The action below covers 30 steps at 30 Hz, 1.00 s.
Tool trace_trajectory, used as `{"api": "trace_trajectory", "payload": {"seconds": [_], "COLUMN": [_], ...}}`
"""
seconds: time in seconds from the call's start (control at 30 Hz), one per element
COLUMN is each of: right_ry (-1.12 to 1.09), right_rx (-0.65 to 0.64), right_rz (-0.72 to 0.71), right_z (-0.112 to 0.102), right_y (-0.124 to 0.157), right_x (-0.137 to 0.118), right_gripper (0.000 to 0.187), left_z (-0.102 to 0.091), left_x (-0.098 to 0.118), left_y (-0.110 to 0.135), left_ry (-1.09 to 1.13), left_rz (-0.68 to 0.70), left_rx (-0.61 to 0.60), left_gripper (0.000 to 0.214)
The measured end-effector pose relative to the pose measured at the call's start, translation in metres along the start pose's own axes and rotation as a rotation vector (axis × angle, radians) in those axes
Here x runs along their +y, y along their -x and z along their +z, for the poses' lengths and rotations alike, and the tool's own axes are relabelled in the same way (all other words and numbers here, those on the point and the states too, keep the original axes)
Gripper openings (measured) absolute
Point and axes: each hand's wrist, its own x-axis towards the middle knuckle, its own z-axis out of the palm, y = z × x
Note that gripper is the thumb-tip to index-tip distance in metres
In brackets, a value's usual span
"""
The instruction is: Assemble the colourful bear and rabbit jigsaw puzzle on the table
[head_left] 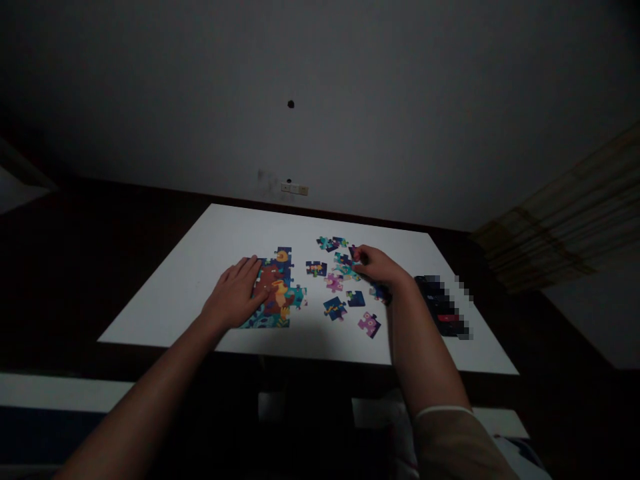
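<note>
My left hand [233,292] lies flat with fingers spread over the left side of a partly joined jigsaw puzzle [281,293], which shows a brown figure with yellow parts. Bent inward, the fingers of my right hand [376,265] are at the right edge of a cluster of loose puzzle pieces [345,267]; whatever is between the fingertips is hidden. Nearer me lie a blue piece [355,299], a dark blue patterned piece [335,309] and a pink piece [370,325]. A dark piece [316,269] sits between the joined part and the cluster.
The puzzle rests on a white table [170,293]. A dark, partly blurred-out object [440,307] is on the right, beyond my right forearm. Behind the table stands a grey wall with sockets [295,189]; a striped curtain [560,213] hangs at right.
</note>
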Motion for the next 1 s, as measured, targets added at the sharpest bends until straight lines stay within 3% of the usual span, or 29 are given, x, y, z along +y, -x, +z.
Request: {"api": "trace_trajectory", "payload": {"seconds": [0.17, 0.4, 0.57, 1.0], "right_ry": [-0.068, 0.124, 0.126, 0.091], "right_rx": [0.077, -0.013, 0.028, 0.13], "right_rz": [0.113, -0.042, 0.047, 0.1], "right_z": [-0.002, -0.004, -0.006, -0.015], "right_y": [0.003, 0.004, 0.007, 0.011], "right_x": [0.001, -0.006, -0.003, 0.011], "right_gripper": [0.025, 0.033, 0.019, 0.028], "left_z": [0.003, 0.009, 0.008, 0.01], "left_x": [-0.002, -0.006, -0.005, -0.008], "left_y": [0.0, -0.001, 0.0, 0.0], "left_ry": [0.023, 0.033, 0.014, -0.006], "left_rz": [0.002, 0.022, 0.015, 0.022], "left_rx": [0.023, 0.063, 0.035, 0.048], "left_gripper": [0.086, 0.084, 0.085, 0.083]}}
